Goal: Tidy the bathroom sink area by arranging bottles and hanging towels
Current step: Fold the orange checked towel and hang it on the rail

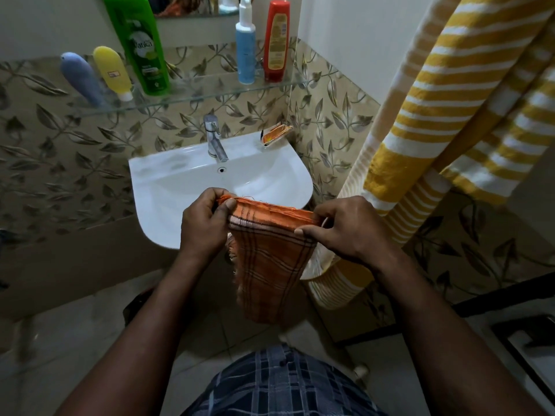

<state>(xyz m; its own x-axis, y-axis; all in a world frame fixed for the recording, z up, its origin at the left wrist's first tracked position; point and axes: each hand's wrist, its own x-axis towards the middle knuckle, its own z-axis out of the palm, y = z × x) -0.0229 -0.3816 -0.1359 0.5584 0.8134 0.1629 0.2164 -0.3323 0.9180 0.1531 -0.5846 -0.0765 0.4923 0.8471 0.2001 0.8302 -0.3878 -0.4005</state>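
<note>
Two hands pinched the orange checked towel (270, 265) along its top edge: your left hand (204, 223) at the 9 o'clock end, your right hand (345, 232) at 3 o'clock. It hung just in front of the sink (180, 187), with the yellow striped towel (435, 100) hanging at its 3 o'clock.

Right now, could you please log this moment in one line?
held: orange towel | left hand: pinches top edge | right hand: pinches top edge | striped towel: hangs at right

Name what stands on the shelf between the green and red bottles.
Head view: a blue bottle with a white pump top, close beside the red bottle; the glass shelf from there to the green bottle is bare.
</note>
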